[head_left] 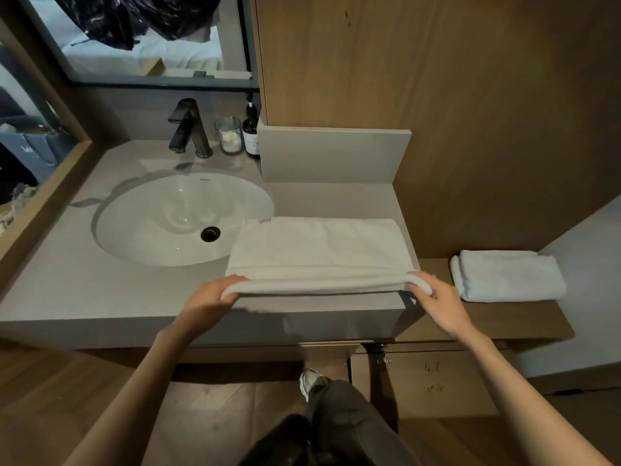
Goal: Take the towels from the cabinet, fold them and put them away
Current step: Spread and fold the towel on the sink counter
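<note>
White towel [319,250] lies at centre frame on the desk [84,290], long axis running left to right, its near folded edge grasped by left hand [215,297] and right hand [433,297], one at each end, equally near.

Your long white terry towel [319,253] lies part-folded on the grey countertop [100,290]; a smaller folded white towel [507,275] rests on the wooden ledge [524,317].
</note>
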Demonstrator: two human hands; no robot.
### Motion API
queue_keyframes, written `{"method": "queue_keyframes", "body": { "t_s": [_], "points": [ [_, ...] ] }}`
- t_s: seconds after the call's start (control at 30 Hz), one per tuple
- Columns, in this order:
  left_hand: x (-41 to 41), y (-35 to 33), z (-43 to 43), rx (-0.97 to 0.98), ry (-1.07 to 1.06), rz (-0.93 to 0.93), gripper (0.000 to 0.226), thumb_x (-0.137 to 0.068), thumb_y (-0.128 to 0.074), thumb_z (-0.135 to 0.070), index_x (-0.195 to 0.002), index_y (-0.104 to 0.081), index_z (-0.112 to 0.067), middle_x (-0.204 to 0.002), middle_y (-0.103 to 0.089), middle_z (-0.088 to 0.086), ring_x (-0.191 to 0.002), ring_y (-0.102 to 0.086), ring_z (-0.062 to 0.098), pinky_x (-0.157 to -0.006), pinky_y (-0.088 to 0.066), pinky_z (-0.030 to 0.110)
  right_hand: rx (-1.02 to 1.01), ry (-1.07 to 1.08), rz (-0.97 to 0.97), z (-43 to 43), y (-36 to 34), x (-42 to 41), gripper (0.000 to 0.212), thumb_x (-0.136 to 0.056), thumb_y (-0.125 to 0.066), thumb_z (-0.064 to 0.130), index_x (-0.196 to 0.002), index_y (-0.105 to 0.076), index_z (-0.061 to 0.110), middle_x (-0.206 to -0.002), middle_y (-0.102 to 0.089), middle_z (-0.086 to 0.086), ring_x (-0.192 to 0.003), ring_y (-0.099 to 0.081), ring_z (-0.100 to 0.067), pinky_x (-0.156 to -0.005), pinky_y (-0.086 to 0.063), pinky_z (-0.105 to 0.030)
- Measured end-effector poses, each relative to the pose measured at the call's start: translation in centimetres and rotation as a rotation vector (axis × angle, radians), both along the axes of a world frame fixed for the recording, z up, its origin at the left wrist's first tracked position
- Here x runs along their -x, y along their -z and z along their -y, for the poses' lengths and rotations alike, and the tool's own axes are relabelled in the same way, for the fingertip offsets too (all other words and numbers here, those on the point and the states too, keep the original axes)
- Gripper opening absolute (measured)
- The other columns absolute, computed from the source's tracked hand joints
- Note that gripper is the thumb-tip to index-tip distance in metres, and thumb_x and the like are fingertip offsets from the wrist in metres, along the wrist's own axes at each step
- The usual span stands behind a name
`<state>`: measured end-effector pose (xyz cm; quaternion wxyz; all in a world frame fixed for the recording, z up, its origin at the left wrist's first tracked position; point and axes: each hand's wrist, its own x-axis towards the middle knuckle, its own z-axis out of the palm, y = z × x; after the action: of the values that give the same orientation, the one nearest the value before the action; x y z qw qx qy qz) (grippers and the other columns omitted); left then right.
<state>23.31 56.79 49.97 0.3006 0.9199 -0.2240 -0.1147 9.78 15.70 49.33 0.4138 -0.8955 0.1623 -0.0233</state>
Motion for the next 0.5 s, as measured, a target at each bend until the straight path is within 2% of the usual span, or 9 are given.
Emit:
{"method": "queue_keyframes", "body": {
  "t_s": [0.03,0.07,0.13,0.17,0.23,0.3,0.4,0.47,0.5],
  "points": [
    [-0.4,-0.6,0.3,0.055,-0.052,-0.053,0.021,-0.095,-0.055,-0.023,-0.097,-0.059,-0.044,-0.101,-0.066,-0.011,-0.091,-0.059,0.009,-0.074,-0.044,0.021,-0.050,0.071,0.043,-0.1,-0.3,-0.2,0.024,-0.095,-0.056,0.026,-0.119,-0.060,0.026,-0.107,-0.064,0.004,-0.098,-0.060,-0.012,-0.087,-0.051,-0.029],
    [-1.0,-1.0,0.5,0.095,-0.114,-0.055,0.017,-0.095,-0.057,-0.024,-0.093,-0.059,-0.040,-0.088,-0.066,-0.009,-0.080,-0.058,0.011,-0.067,-0.043,0.021,-0.093,0.138,0.073,-0.2,-0.5,-0.6,0.024,-0.095,-0.057,0.026,-0.118,-0.059,0.021,-0.103,-0.063,0.003,-0.092,-0.059,-0.010,-0.074,-0.049,-0.022],
    [-2.2,-1.1,1.1,0.183,-0.266,-0.071,0.006,-0.093,-0.060,-0.028,-0.089,-0.062,-0.023,-0.069,-0.059,-0.003,-0.065,-0.052,0.014,-0.058,-0.039,0.024,-0.171,0.269,0.118,-0.1,-0.7,-1.6,0.020,-0.095,-0.056,0.029,-0.113,-0.057,0.019,-0.097,-0.060,0.004,-0.089,-0.058,-0.009,-0.070,-0.048,-0.022],
    [-3.0,-0.9,1.4,0.214,-0.336,-0.099,0.018,-0.092,-0.061,-0.033,-0.088,-0.061,-0.016,-0.066,-0.055,0.000,-0.062,-0.050,0.015,-0.057,-0.038,0.026,-0.206,0.324,0.132,0.0,-0.7,-2.3,0.020,-0.097,-0.055,0.032,-0.111,-0.055,0.018,-0.096,-0.058,0.005,-0.091,-0.057,-0.010,-0.071,-0.048,-0.023],
    [-4.9,-0.4,2.0,0.295,-0.461,-0.160,0.039,-0.085,-0.062,-0.051,-0.086,-0.056,-0.013,-0.074,-0.055,0.002,-0.069,-0.052,0.016,-0.065,-0.041,0.030,-0.248,0.388,0.140,0.3,-0.4,-3.8,0.023,-0.099,-0.049,0.035,-0.110,-0.052,0.016,-0.098,-0.056,0.003,-0.100,-0.055,-0.015,-0.071,-0.045,-0.022],
    [-6.6,0.2,2.8,0.336,-0.512,-0.168,0.046,-0.078,-0.058,-0.065,-0.088,-0.050,-0.021,-0.082,-0.051,0.000,-0.076,-0.050,0.016,-0.070,-0.042,0.033,-0.266,0.411,0.135,0.3,-0.2,-5.3,0.023,-0.101,-0.044,0.037,-0.112,-0.047,0.017,-0.105,-0.053,0.001,-0.104,-0.051,-0.014,-0.077,-0.044,-0.025],
    [-8.7,0.8,4.5,0.333,-0.550,-0.137,0.031,-0.092,-0.055,-0.047,-0.100,-0.050,-0.017,-0.095,-0.054,0.004,-0.088,-0.051,0.021,-0.079,-0.043,0.036,-0.274,0.449,0.154,0.3,-0.3,-7.6,0.024,-0.104,-0.037,0.034,-0.116,-0.043,0.015,-0.108,-0.050,0.002,-0.101,-0.048,-0.011,-0.078,-0.040,-0.026],
    [-9.4,1.1,5.1,0.292,-0.559,-0.138,0.039,-0.094,-0.046,-0.051,-0.116,-0.048,-0.019,-0.107,-0.057,0.008,-0.098,-0.055,0.027,-0.088,-0.049,0.042,-0.261,0.463,0.158,0.3,-0.1,-8.7,0.031,-0.104,-0.035,0.033,-0.121,-0.043,0.009,-0.108,-0.052,0.000,-0.100,-0.050,-0.013,-0.070,-0.040,-0.022],
    [-10.0,1.2,5.5,0.249,-0.554,-0.136,0.040,-0.094,-0.041,-0.053,-0.117,-0.045,-0.021,-0.107,-0.058,0.010,-0.099,-0.056,0.032,-0.089,-0.050,0.047,-0.247,0.466,0.147,0.4,0.1,-9.3,0.033,-0.104,-0.034,0.034,-0.122,-0.042,0.008,-0.108,-0.053,-0.001,-0.099,-0.052,-0.014,-0.067,-0.040,-0.020]
  ]
}}
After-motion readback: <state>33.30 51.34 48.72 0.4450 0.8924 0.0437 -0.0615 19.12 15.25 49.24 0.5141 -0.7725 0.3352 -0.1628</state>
